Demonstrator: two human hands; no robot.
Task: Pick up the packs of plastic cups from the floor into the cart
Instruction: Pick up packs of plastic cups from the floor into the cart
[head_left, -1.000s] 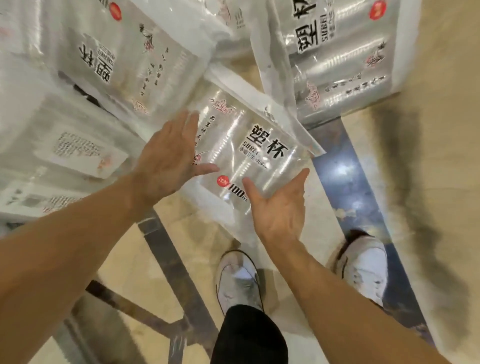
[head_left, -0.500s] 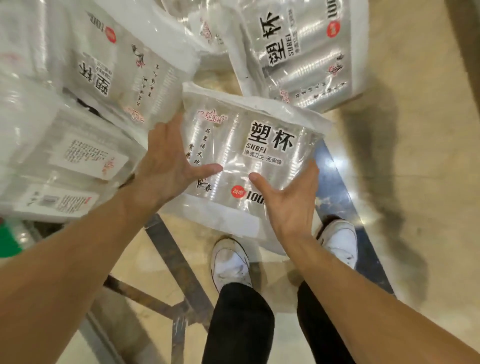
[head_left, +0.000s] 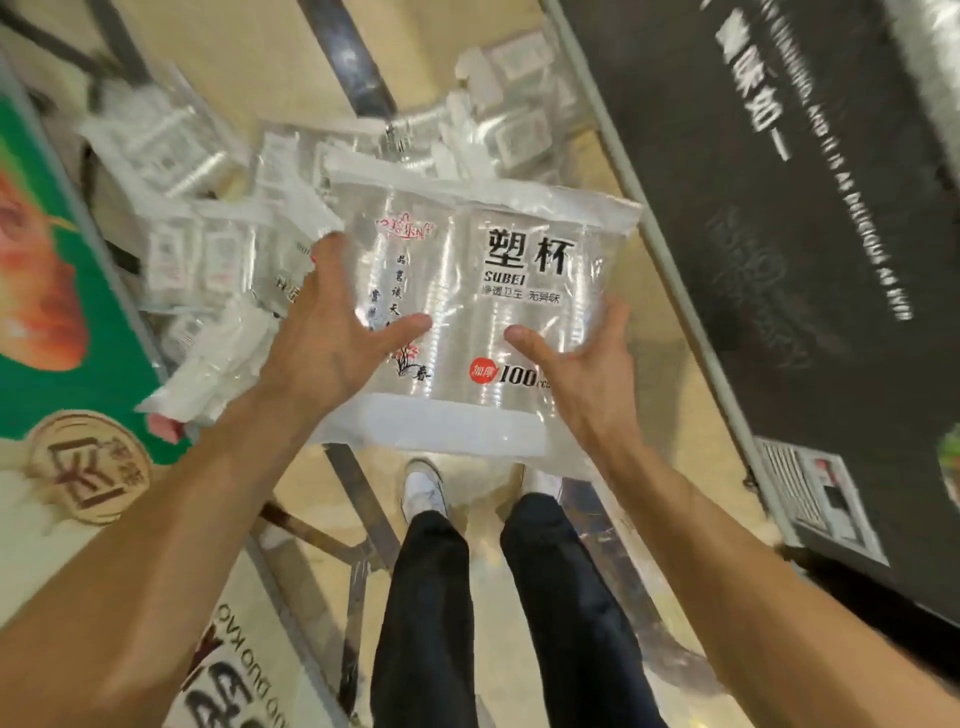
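Observation:
A clear pack of plastic cups (head_left: 483, 312) with black Chinese lettering and a red dot is held up in front of me, above my legs. My left hand (head_left: 332, 332) grips its left side, thumb across the front. My right hand (head_left: 582, 364) holds its lower right corner from below, thumb on the front. Behind and left of it lies a heap of several more cup packs (head_left: 208, 234). I cannot make out the cart.
A green printed panel (head_left: 57, 291) stands at the left. A large black sign board (head_left: 810, 234) with white lettering leans at the right. Beige floor with dark metal strips (head_left: 358, 499) runs below, where my white shoes (head_left: 423, 488) and dark trousers show.
Both hands closed on the pack and lifted it off the floor. The view has swung so that the green panel and the black board are now in sight.

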